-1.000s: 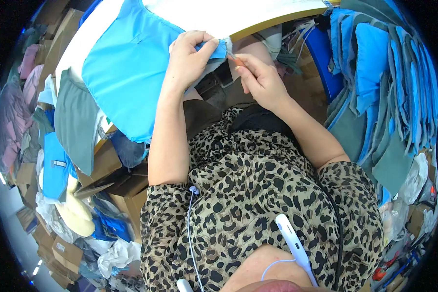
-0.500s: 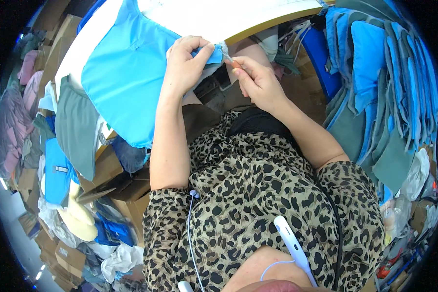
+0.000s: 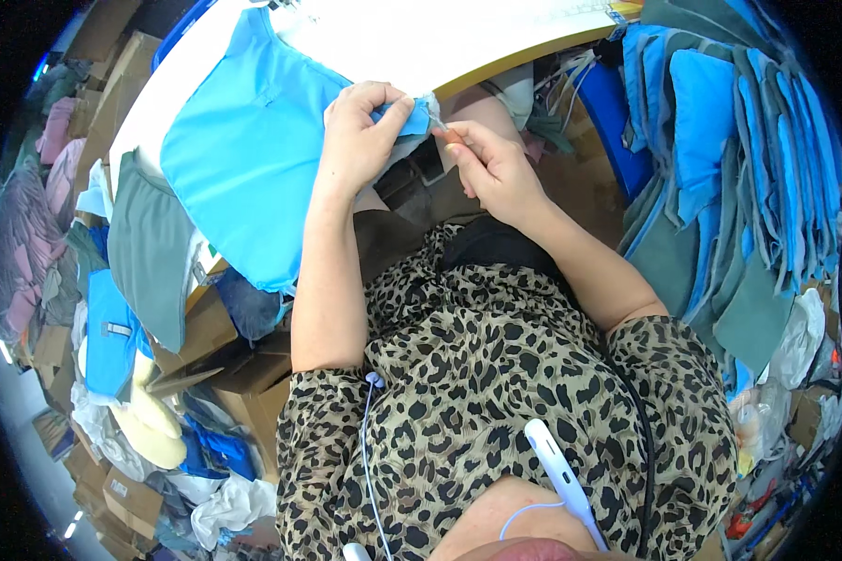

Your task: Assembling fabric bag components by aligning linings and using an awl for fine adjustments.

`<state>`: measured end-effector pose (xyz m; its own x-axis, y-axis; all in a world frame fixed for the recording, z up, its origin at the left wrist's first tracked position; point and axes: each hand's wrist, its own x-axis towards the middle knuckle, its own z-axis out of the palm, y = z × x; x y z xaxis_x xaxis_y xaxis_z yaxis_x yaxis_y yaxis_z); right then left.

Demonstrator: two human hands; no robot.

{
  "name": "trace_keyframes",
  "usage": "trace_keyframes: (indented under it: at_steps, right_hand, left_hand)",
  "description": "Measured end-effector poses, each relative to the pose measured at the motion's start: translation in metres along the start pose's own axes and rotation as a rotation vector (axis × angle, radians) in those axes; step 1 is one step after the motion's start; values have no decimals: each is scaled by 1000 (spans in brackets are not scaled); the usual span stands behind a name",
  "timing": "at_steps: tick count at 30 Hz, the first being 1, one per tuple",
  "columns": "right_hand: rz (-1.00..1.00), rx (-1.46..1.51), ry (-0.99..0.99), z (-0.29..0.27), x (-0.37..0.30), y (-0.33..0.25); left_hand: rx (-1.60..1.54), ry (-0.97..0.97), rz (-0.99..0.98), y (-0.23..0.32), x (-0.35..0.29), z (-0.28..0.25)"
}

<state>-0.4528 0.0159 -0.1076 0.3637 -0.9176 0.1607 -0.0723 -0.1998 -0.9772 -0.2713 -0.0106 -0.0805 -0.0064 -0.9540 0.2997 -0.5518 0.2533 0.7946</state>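
Note:
A large light-blue fabric piece (image 3: 243, 178) is spread over the white table on the left, its near corner drooping past the edge. My left hand (image 3: 360, 136) pinches a narrow end of blue fabric (image 3: 410, 118) between thumb and fingers at the table's front edge. Frayed, whitish material (image 3: 432, 105) shows at the tip of that end. In my right hand (image 3: 498, 173) is a small tool with an orange handle (image 3: 453, 137). Its thin metal end touches the frayed tip or lies right beside it; its exact shape is too small to make out.
A white table (image 3: 374, 42) with a yellowish edge (image 3: 510, 58) curves across the front. Blue and grey fabric pieces (image 3: 720, 140) hang in a thick stack at right. A grey fabric piece (image 3: 150, 248) drapes at left, above cardboard boxes (image 3: 253, 383) and piled cloth.
Both hands, with the blue fabric end and the tool, have come slightly nearer to me. The spread blue fabric has shifted a little with them. Both grips stay closed.

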Motion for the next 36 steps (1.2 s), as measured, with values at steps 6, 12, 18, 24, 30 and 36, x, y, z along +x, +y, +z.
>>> trace_keyframes:
  at_steps: [6, 12, 18, 24, 30, 36]
  right_hand:
    - [88, 20, -38, -1, 0, -8]
    - [68, 36, 3, 5, 0, 4]
    - [-130, -125, 62, 8, 5, 5]
    - [-219, -144, 145, 7, 10, 3]
    - [-210, -223, 88, -1, 10, -3]
    - [-127, -210, 19, -2, 0, -4]
  left_hand:
    - [34, 6, 12, 3, -1, -1]
    - [1, 2, 23, -3, 0, 1]
    - [-146, 47, -63, -3, 1, 1]
    - [-2, -9, 13, 0, 0, -2]
    - [45, -81, -55, 1, 0, -3]
    - [-37, -103, -113, 2, 1, -4]
